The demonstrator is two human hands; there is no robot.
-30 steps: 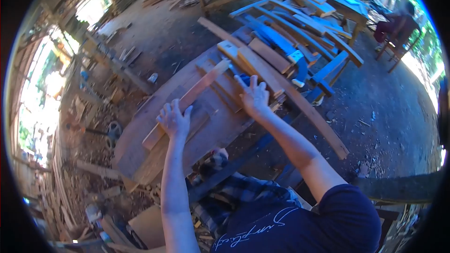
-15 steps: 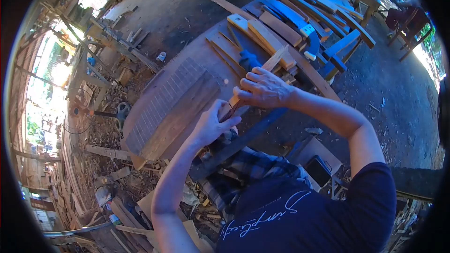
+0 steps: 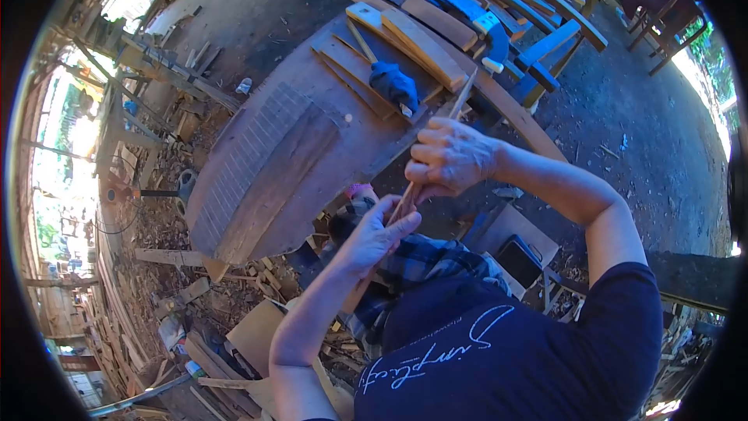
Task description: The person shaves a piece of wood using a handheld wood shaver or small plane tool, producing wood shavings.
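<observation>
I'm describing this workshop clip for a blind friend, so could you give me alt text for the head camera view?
Seen from above, a person grips a thin wooden strip with both hands, the right hand closed around its middle and the left hand pinching its lower end. Beyond lies a broad wooden workbench with a dark cloth and stacked planks, sawdust and offcuts on the ground.

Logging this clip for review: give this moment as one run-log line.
left hand: grips lower end of wood strip | right hand: closed around strip's middle | strip: lifted, tilted over workbench edge | dark cloth: on bench
</observation>
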